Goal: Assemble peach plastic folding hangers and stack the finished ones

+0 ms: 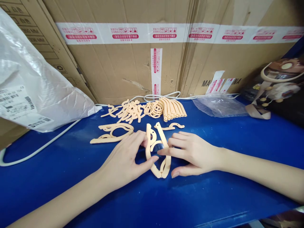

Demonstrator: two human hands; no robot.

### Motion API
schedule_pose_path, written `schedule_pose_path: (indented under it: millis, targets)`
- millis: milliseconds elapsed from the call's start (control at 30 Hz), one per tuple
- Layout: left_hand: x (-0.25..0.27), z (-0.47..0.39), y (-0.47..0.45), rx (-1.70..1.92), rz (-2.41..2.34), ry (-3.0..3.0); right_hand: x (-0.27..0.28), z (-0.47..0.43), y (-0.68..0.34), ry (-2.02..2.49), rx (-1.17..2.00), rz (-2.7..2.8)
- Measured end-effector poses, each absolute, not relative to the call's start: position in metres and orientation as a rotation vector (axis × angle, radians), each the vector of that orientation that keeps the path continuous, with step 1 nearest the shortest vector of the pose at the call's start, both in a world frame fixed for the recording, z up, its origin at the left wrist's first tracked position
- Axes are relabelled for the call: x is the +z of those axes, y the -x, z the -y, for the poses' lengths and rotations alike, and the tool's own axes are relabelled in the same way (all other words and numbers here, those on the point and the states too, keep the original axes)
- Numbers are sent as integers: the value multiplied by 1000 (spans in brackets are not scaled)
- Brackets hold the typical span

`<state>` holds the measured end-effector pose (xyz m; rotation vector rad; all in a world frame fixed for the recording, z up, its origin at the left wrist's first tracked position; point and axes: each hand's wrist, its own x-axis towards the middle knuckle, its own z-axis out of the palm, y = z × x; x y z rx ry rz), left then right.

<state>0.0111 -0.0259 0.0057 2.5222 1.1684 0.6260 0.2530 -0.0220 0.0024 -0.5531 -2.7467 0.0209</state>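
Note:
A cream plastic folding hanger (167, 164) lies between my hands, its two arms folded into a narrow V with the joint toward me. My left hand (124, 155) is closed on its left arm, fingertips at the outer side and thumb across the lower part. My right hand (193, 152) is open, palm down. Its index finger lies across the right arm into the gap, other fingertips bend against that arm's edge, and the thumb stretches apart on the blue surface. Behind the hanger rests a loose hook (171, 127). Another folded hanger (116, 131) lies left, partly beside my left hand.
A pile of loose hook pieces (133, 110) and a row of hanger arms (173, 109) lie at the back of the blue table (152, 202). Cardboard boxes (123, 66) stand behind. A white plastic bag (47, 82) is left; a clear bag (220, 104) and white cable (40, 153) lie around.

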Motion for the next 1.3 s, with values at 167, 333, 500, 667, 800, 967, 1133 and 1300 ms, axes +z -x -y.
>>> schedule_pose_path:
  millis: [167, 333, 500, 667, 800, 967, 1133, 1300]
  targets:
    - [3, 22, -12, 696, -1238, -2434, 2, 25, -250, 523, -45, 2760]
    - [1, 17, -10, 715, -1247, -2382, 0, 24, -249, 502, -117, 2763]
    - [3, 14, -3, 733, -1307, -2510, -1, 24, -249, 464, -146, 2737]
    - [7, 9, 5, 715, -1309, -2684, 1, 25, -252, 504, -109, 2685]
    - [7, 6, 9, 672, -1238, -2895, 8, 15, -262, 800, -222, 2565]
    - [5, 3, 12, 687, -1159, -3030, 15, -3, -276, 1244, -621, 2477]
    - [4, 1, 13, 698, -1106, -3080, 13, -4, -278, 1413, -685, 2513]
    - [3, 0, 12, 656, -1083, -3017, 9, 2, -274, 1506, -644, 2555]
